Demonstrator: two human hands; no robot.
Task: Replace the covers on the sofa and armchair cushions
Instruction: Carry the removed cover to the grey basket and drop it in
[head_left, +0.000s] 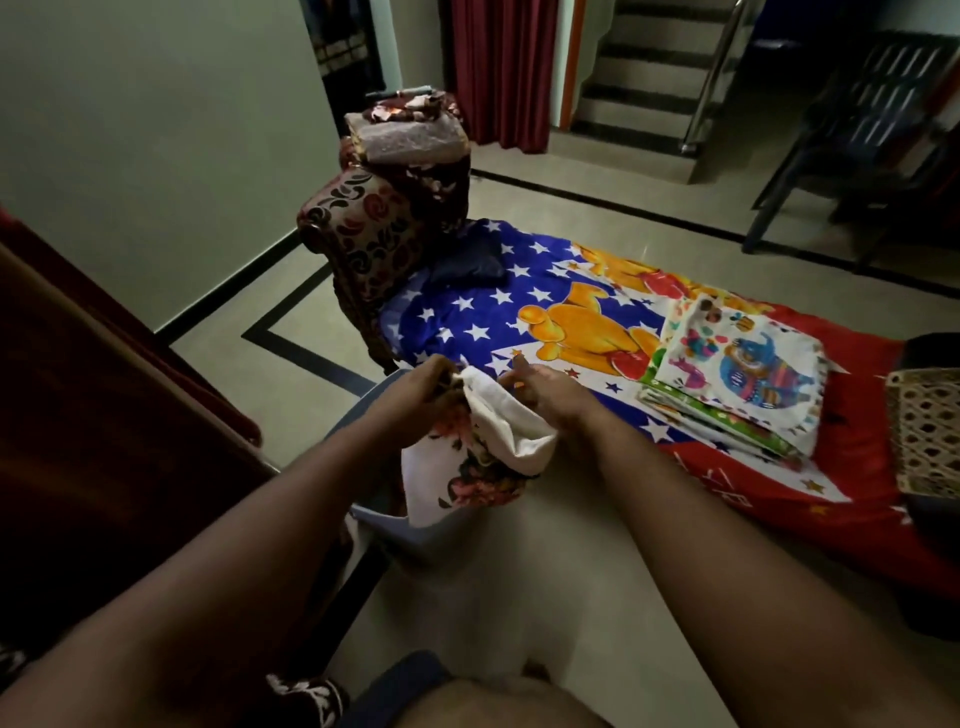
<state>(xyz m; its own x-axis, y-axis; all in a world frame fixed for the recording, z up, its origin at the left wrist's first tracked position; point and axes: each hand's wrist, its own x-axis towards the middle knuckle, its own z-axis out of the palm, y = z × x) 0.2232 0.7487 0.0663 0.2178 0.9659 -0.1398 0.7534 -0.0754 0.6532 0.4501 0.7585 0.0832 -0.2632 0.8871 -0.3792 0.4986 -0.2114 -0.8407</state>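
Floral cover (467, 467) half off a white cushion (514, 431), held over a grey basket (415, 535) on the floor beside the star-printed bed (467, 312). Left hand (415, 400) gripping the bunched cover edge, fingers curled; right hand (545, 395) pinching the cushion's far side. Stripping step apparently in hand; next, likely pulling the cushion clear before reaching for the folded fresh covers (737, 384) on the bed.

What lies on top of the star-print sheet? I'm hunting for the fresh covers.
On the star-print sheet lie a stack of folded cartoon-print fabrics and a dark blue cloth. The stack's lower layers are mostly covered.
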